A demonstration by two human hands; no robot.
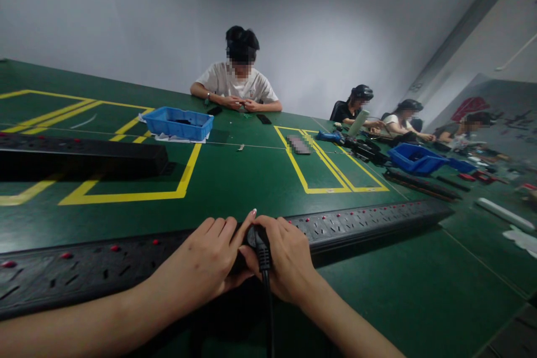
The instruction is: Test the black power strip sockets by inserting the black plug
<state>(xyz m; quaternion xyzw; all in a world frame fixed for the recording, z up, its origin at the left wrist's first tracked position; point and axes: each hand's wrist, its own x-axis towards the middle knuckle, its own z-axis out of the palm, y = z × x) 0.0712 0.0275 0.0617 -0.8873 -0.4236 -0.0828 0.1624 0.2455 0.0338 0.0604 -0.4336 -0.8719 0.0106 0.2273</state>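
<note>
A long black power strip (356,225) with slotted sockets and small red switches runs across the table in front of me. Near its middle, my right hand (290,257) is closed around a black plug (263,257), whose cord hangs down toward me. The plug is up against the strip; my fingers hide whether its pins are in a socket. My left hand (210,251) is wrapped over the strip just left of the plug, thumb on the near side and index finger stretched toward the plug.
Another black power strip (84,158) lies farther back at left. A blue bin (178,126) stands behind, beside yellow tape outlines (184,179) on the green table (235,179). Across sits a person (237,81); more people, a blue tray (415,159) and parts are at right.
</note>
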